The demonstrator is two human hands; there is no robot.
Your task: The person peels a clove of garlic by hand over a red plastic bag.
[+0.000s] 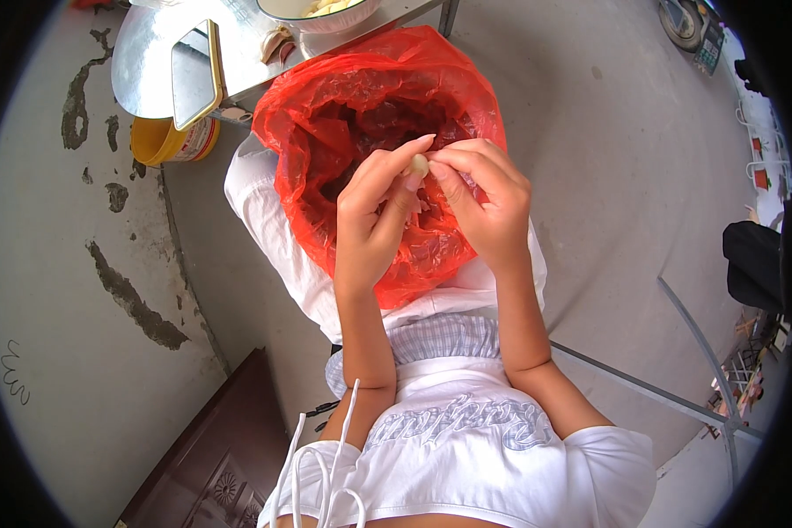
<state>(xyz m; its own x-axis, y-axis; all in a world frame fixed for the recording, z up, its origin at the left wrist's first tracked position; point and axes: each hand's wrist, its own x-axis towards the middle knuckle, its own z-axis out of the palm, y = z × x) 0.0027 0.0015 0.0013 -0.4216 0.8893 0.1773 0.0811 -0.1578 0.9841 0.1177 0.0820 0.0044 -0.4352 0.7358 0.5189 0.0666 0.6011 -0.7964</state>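
Note:
A pale garlic clove is pinched between the thumb and fingers of my left hand. The fingertips of my right hand meet at the clove's right side, pinched together; whether a bit of skin is between them is too small to tell. Both hands are above the mouth of a red plastic bag, which rests spread over my lap. Thin scraps of garlic skin show inside the bag below my fingers. The bag's depth is dark and partly hidden by my hands.
Ahead stands a metal table carrying a white bowl of peeled garlic cloves, some unpeeled garlic and a propped phone or mirror. A yellow bucket sits below, beside the wall.

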